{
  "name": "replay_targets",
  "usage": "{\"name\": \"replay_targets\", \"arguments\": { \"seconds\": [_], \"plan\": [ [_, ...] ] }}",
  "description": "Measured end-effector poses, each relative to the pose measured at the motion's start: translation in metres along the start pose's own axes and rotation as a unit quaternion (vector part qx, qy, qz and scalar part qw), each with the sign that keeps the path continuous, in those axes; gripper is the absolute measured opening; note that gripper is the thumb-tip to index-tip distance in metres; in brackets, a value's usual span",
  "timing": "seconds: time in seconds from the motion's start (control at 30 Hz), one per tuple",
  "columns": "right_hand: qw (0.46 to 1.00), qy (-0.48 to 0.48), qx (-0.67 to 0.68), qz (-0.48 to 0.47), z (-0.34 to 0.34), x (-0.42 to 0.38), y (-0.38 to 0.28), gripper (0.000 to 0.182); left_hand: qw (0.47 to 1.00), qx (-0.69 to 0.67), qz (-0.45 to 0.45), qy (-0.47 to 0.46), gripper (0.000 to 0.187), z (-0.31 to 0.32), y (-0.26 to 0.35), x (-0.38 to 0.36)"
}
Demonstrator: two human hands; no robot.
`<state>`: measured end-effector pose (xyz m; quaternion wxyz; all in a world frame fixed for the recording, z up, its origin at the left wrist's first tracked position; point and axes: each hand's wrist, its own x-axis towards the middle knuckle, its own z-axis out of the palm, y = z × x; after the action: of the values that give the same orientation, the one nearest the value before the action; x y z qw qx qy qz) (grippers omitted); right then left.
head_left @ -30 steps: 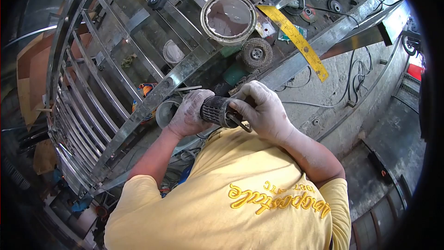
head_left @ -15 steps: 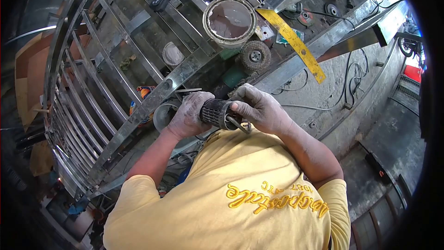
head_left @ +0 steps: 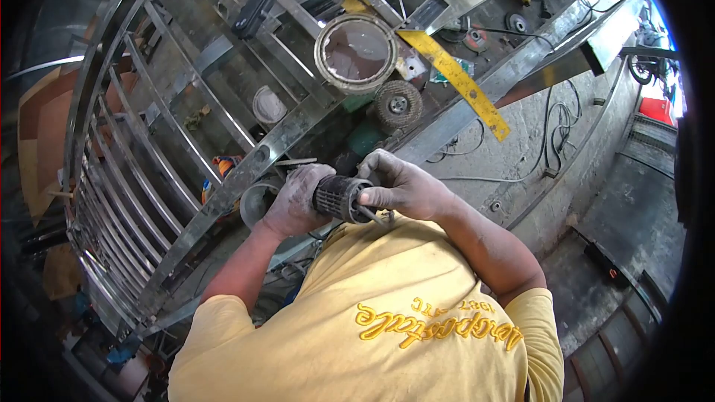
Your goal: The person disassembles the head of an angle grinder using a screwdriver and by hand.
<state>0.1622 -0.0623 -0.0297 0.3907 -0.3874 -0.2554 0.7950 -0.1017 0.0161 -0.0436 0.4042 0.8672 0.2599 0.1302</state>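
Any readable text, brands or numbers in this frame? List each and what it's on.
Yellow T-shirt: yellow embroidered script, seen upside down, looks like "Aeropostale"; the smaller line by it is unreadable.
Yellow ruler: scale marks too small to read.
Black ribbed tool between left hand and right hand: no label visible.

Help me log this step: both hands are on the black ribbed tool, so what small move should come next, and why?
Probably keep the left hand steady and let the right hand go on working at the rear end of the black ribbed tool. Both hands clasp it, and its front is hidden behind the left hand.
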Motion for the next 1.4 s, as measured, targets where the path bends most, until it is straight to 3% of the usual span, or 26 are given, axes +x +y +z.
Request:
{"name": "replay_targets", "arguments": {
  "seconds": [0.17, 0.3, 0.37, 0.4, 0.43, 0.47, 0.5, 0.53, 0.67, 0.77, 0.8, 0.9, 0.97, 1.03, 1.07, 1.1, 1.17, 1.3, 1.4],
  "plan": [
    [0.992, 0.03, -0.109, 0.052, -0.001, 0.006, -0.012, 0.041, 1.0, -0.017, -0.001, -0.001, 0.073, 0.0, 0.001, 0.0],
    [0.968, 0.007, -0.247, 0.041, -0.011, 0.001, -0.042, 0.053, 1.0, -0.01, 0.002, -0.006, 0.074, -0.003, 0.001, 0.001],
    [0.95, 0.044, -0.308, -0.03, -0.031, 0.001, -0.05, 0.045, 1.0, -0.02, -0.001, -0.009, 0.075, -0.003, -0.001, 0.0],
    [0.923, 0.087, -0.356, -0.116, -0.048, 0.005, -0.055, 0.036, 0.999, -0.025, -0.019, -0.007, 0.077, -0.002, -0.002, -0.003],
    [0.848, 0.213, -0.443, -0.2, -0.062, 0.011, -0.06, 0.028, 0.999, -0.033, -0.023, -0.008, 0.077, -0.002, -0.002, -0.004],
    [0.841, 0.344, -0.407, -0.097, -0.075, 0.013, -0.069, 0.028, 0.999, -0.04, -0.028, -0.009, 0.077, -0.002, -0.002, -0.005],
    [0.723, 0.472, -0.499, -0.069, -0.099, 0.02, -0.067, 0.035, 0.998, -0.047, -0.032, -0.011, 0.077, -0.003, -0.002, -0.005],
    [0.551, 0.502, -0.644, -0.173, -0.127, 0.023, -0.06, 0.048, 0.998, -0.049, -0.026, -0.008, 0.079, -0.001, -0.005, -0.008],
    [0.654, 0.418, -0.631, -0.006, -0.186, 0.03, -0.062, 0.052, 0.999, -0.048, 0.005, -0.001, 0.081, 0.002, -0.012, -0.01],
    [0.613, 0.459, -0.643, 0.011, -0.193, 0.034, -0.081, 0.049, 0.999, -0.04, -0.028, -0.006, 0.08, 0.0, -0.007, -0.01],
    [0.496, 0.525, -0.686, -0.086, -0.183, 0.037, -0.077, 0.036, 0.999, -0.043, -0.02, -0.008, 0.081, 0.0, -0.008, -0.012],
    [0.525, 0.466, -0.695, -0.158, -0.173, 0.057, -0.06, 0.025, 0.999, -0.044, 0.005, -0.002, 0.081, 0.002, -0.016, -0.008],
    [0.693, 0.381, -0.61, -0.038, -0.169, 0.071, -0.047, 0.028, 0.999, -0.039, 0.004, 0.01, 0.082, 0.004, -0.016, -0.012],
    [0.702, 0.427, -0.569, 0.009, -0.176, 0.092, -0.019, 0.036, 0.999, -0.042, -0.005, 0.0, 0.083, 0.001, -0.011, -0.01],
    [0.719, 0.409, -0.561, 0.02, -0.167, 0.093, -0.027, 0.054, 0.999, -0.034, 0.004, 0.004, 0.083, 0.003, -0.013, -0.01],
    [0.736, 0.405, -0.543, -0.014, -0.175, 0.103, -0.022, 0.052, 1.0, -0.026, 0.015, 0.007, 0.082, 0.005, -0.016, -0.011],
    [0.766, 0.39, -0.509, 0.051, -0.185, 0.113, -0.022, 0.048, 0.999, -0.031, 0.003, 0.003, 0.082, 0.003, -0.013, -0.009],
    [0.71, 0.392, -0.575, 0.109, -0.188, 0.104, -0.03, 0.045, 0.998, -0.058, -0.025, -0.013, 0.08, -0.005, -0.005, -0.004],
    [0.687, 0.39, -0.595, 0.15, -0.161, 0.067, -0.072, 0.04, 0.998, -0.058, -0.012, -0.024, 0.083, -0.007, -0.008, 0.0]
  ]
}}
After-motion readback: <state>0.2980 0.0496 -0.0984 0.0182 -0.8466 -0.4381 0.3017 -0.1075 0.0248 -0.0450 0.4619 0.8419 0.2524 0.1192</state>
